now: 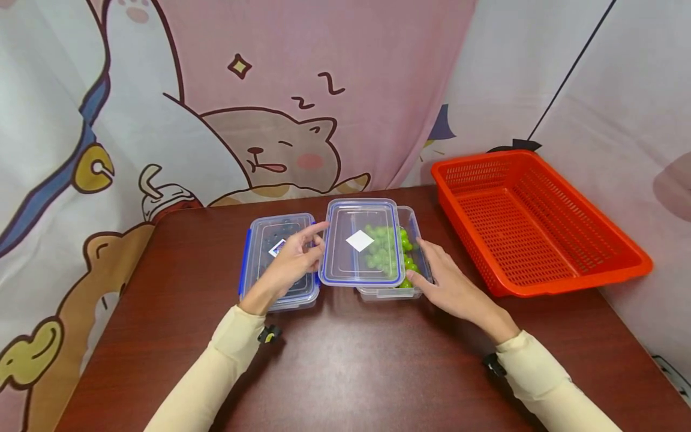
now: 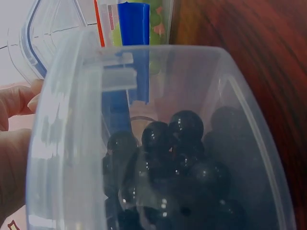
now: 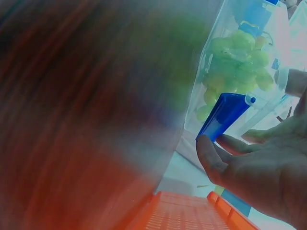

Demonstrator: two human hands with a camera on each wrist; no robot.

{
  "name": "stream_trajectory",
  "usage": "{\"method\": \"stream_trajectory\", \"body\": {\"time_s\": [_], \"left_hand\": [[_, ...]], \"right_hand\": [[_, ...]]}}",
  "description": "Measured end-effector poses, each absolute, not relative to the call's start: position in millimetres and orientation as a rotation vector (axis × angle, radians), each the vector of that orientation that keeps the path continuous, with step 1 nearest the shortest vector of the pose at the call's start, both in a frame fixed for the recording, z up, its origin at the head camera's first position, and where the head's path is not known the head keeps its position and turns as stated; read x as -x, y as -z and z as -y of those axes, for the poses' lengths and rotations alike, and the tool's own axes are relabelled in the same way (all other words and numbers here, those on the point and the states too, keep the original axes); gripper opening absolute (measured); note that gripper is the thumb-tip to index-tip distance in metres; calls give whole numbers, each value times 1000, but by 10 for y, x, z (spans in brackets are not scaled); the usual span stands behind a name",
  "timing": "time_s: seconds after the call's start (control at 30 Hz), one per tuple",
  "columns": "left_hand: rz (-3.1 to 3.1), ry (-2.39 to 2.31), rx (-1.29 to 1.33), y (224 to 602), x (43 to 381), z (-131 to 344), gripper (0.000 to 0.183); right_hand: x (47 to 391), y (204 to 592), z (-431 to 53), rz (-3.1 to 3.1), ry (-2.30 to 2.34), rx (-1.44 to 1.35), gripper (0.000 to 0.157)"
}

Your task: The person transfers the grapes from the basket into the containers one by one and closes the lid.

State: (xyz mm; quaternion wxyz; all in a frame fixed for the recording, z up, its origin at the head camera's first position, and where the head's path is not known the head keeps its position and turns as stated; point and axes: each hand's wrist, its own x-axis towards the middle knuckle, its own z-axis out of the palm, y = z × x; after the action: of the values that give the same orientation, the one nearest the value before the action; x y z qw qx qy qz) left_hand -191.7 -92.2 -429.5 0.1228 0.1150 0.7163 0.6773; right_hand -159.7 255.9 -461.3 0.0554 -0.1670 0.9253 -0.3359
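Note:
Green grapes [image 1: 407, 264] lie in a clear food container [image 1: 388, 294]. Its transparent lid [image 1: 345, 264], with a blue seal and a white diamond label, overlaps the container and juts out to the left. My left hand [image 1: 294, 255] holds the lid's left edge, index finger stretched along it. At the container's right side, my right hand [image 1: 445, 276] grips with the thumb over the rim, close to the lid. In the right wrist view, its fingertips are at the end of a blue latch [image 3: 224, 115]. Beneath my left hand stands a closed container [image 1: 294, 300] of dark round fruit [image 2: 187, 163].
A red-orange perforated basket [image 1: 540, 282] stands at the right of the brown table [image 1: 345, 360]. Behind the table hangs a cartoon-print curtain [image 1: 399, 72].

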Motion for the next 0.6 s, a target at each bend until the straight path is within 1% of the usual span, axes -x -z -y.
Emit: {"method": "stream_trajectory", "body": {"time_s": [0.2,0.43,0.6], "left_hand": [[-2075,-1994,-330,4302,1907,888,62],[-2081,-1994,-326,4316,1911,849,63],[-2090,-1986,-315,4326,1915,806,62]], "right_hand": [[1615,4598,-2539,-2853,1104,527,69],[1656,4558,-2496,-2940,1301,548,50],[1670,4511,-2456,-2963,1395,521,45]]}}
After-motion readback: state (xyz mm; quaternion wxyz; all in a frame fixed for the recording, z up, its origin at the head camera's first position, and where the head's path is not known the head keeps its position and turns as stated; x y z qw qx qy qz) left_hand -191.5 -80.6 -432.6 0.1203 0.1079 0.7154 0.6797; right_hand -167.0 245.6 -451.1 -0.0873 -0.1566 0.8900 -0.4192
